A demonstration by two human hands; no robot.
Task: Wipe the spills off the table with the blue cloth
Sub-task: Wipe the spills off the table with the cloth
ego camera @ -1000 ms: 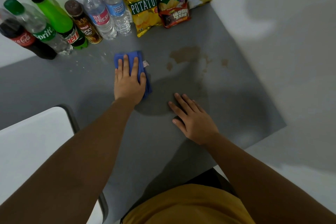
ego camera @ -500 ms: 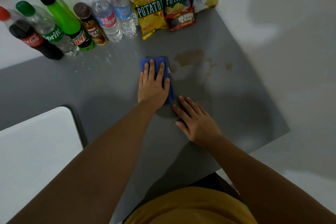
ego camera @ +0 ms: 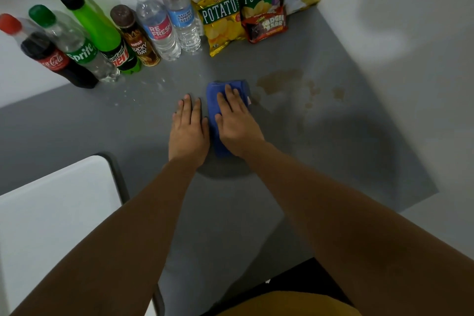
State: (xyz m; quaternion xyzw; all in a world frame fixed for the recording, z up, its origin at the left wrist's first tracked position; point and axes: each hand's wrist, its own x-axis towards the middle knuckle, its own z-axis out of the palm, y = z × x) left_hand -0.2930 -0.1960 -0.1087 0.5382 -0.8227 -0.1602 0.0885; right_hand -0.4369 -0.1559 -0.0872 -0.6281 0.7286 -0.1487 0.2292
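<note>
Grey table (ego camera: 256,213): cloth (ego camera: 214,110), bottles (ego camera: 159,25), snacks (ego camera: 223,18).

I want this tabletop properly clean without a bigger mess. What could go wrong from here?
1. The right hand presses the blue cloth flat just left of the brown spill; one wide sweep might smear it rather than lift it.
2. Small brown spots lie farther right and could be missed.
3. Clear droplets sit near the Sprite bottle; wiping there could knock the bottles over.
</note>
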